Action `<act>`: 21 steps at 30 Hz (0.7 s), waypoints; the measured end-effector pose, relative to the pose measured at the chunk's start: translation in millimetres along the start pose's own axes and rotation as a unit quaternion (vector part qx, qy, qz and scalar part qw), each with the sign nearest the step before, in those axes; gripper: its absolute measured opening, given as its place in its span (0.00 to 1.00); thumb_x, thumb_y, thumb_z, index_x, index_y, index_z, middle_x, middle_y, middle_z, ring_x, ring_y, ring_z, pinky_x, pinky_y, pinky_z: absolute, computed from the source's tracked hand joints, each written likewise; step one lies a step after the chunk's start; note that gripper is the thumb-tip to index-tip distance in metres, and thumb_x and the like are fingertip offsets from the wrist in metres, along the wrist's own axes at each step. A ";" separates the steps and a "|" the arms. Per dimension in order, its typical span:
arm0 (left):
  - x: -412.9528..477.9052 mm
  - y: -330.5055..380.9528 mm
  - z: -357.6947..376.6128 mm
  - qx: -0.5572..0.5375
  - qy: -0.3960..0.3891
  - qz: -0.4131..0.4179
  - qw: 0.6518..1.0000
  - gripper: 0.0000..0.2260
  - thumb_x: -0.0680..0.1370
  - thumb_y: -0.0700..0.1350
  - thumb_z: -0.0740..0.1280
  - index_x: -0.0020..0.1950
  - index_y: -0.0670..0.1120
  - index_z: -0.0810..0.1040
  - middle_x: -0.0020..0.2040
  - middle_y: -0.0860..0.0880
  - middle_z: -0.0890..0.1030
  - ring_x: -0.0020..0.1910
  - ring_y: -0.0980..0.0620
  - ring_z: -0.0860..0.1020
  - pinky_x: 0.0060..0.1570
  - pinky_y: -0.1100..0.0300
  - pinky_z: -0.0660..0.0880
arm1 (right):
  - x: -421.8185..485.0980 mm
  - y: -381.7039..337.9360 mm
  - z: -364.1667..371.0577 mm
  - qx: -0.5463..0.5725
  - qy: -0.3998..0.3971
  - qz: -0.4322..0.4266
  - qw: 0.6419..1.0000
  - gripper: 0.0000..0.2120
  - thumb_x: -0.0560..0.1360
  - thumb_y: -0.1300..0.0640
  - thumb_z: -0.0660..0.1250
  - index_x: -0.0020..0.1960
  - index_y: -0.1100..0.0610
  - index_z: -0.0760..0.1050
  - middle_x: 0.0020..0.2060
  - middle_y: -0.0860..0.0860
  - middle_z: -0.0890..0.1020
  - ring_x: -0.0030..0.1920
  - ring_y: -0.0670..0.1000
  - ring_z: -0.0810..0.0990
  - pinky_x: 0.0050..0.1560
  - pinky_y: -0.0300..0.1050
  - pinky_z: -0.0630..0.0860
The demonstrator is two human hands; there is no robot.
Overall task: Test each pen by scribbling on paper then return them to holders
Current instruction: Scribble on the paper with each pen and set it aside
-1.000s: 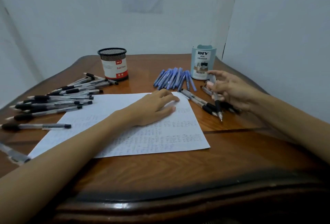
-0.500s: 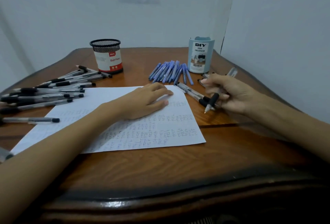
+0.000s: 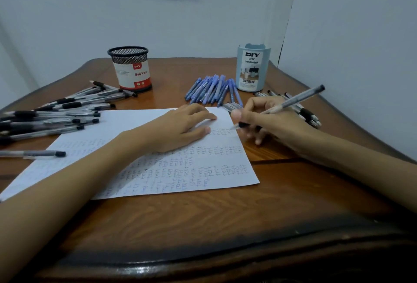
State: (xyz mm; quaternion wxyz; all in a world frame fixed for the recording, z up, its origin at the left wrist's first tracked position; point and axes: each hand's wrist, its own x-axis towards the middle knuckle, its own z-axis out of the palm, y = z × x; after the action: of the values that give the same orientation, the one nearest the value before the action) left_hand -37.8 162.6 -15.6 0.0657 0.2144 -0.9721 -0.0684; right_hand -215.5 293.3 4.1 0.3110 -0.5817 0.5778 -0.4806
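Right hand (image 3: 268, 122) holds pen (image 3: 293, 102) at paper's (image 3: 158, 169) right edge.

Head-worn view, forward-down, close over table (image 3: 203, 215)

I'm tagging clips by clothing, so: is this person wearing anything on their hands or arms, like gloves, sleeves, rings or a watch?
Nothing worn shows. The left hand and right hand are bare, with no gloves or rings visible. The left forearm and right forearm are uncovered up to the frame edge: no sleeves, watch or bracelet in view.
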 end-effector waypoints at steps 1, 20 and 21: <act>-0.1 0.3 0.1 -0.001 0.000 -0.001 1.000 0.19 0.81 0.54 0.53 0.71 0.54 0.64 0.69 0.52 0.65 0.64 0.56 0.65 0.59 0.65 0.59 | -1.4 0.3 1.1 -0.003 -0.004 -0.005 1.000 0.14 0.66 0.49 0.70 0.32 0.59 0.73 0.24 0.50 0.79 0.23 0.46 0.75 0.22 0.33 0.70; -0.5 1.4 1.0 -0.011 -0.001 -0.006 1.000 0.19 0.81 0.54 0.52 0.72 0.55 0.63 0.70 0.53 0.64 0.65 0.57 0.64 0.61 0.65 0.60 | -4.7 9.3 10.5 -0.009 -0.137 -0.047 0.989 0.19 0.75 0.67 0.65 0.26 0.59 0.67 0.19 0.47 0.70 0.21 0.42 0.68 0.24 0.30 0.66; -0.3 1.7 1.1 -0.013 -0.001 -0.007 1.000 0.19 0.81 0.54 0.53 0.72 0.55 0.64 0.70 0.53 0.64 0.65 0.57 0.64 0.61 0.65 0.60 | -4.7 9.5 10.8 -0.012 -0.135 -0.050 0.989 0.20 0.75 0.67 0.65 0.26 0.59 0.67 0.19 0.47 0.70 0.22 0.42 0.68 0.25 0.30 0.66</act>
State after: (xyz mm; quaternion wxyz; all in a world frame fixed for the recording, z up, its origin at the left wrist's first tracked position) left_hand -38.4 164.3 -16.4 0.0667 0.2197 -0.9698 -0.0818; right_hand -208.5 294.4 -9.3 0.3549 -0.6731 0.5067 -0.4053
